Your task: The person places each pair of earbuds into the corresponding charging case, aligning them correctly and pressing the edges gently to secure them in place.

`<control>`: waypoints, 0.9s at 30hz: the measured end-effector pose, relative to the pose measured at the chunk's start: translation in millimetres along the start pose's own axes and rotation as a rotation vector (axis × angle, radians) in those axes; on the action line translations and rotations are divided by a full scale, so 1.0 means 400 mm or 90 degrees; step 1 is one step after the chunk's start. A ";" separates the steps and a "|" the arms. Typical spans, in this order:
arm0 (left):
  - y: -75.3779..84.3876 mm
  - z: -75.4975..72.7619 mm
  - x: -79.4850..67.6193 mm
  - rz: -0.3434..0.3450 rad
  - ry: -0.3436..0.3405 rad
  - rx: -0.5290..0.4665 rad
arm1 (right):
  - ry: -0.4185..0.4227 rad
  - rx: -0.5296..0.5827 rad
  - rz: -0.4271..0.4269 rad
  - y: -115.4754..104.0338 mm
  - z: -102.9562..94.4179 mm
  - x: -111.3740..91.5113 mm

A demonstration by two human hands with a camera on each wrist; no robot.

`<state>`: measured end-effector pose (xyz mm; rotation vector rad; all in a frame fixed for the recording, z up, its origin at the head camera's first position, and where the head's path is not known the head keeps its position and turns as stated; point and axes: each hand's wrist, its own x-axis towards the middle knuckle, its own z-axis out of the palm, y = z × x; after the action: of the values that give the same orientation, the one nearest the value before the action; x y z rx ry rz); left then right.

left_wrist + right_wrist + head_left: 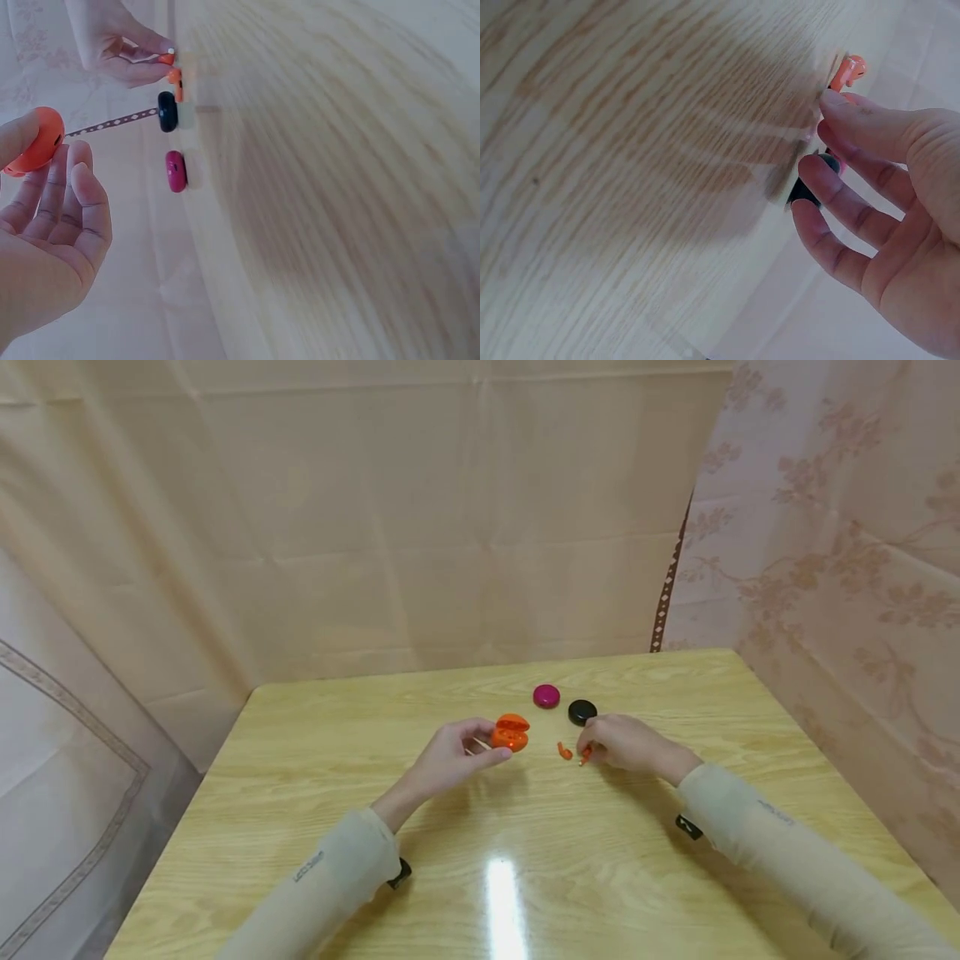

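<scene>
My left hand (450,756) grips an orange earbud charging case (510,742) by its side, above the table. Its lid stands raised, and the inside faces me in the head view. To the right, my right hand (630,743) pinches an orange earbud (586,755) between thumb and fingertips at the tabletop. A second orange earbud (565,752) lies on the wood just left of those fingertips. In the left wrist view the pinched earbud (166,58) shows a pale tip. The fingers mostly hide it in the right wrist view.
A black round case (581,712) sits right behind my right hand. Left of it and farther back is a magenta round case (547,696). The wooden table (300,793) ends at a beige curtain (450,527), with a floral curtain (847,568) along the right.
</scene>
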<state>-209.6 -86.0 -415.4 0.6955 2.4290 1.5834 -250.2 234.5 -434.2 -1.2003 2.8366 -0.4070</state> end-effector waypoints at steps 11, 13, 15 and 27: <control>0.006 0.021 0.016 -0.004 -0.010 -0.021 | 0.048 0.014 0.010 -0.020 -0.022 0.007; 0.004 0.023 0.016 -0.003 -0.010 -0.018 | 0.059 0.014 0.003 -0.023 -0.025 0.010; 0.003 0.022 0.013 -0.004 -0.009 -0.017 | 0.066 0.017 0.001 -0.029 -0.026 0.012; -0.005 0.014 0.009 -0.002 0.000 -0.017 | 0.088 0.106 -0.006 -0.049 -0.033 0.030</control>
<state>-211.3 -80.5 -419.1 0.6866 2.4031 1.6105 -246.7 215.8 -415.7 -1.1990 2.8410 -0.7379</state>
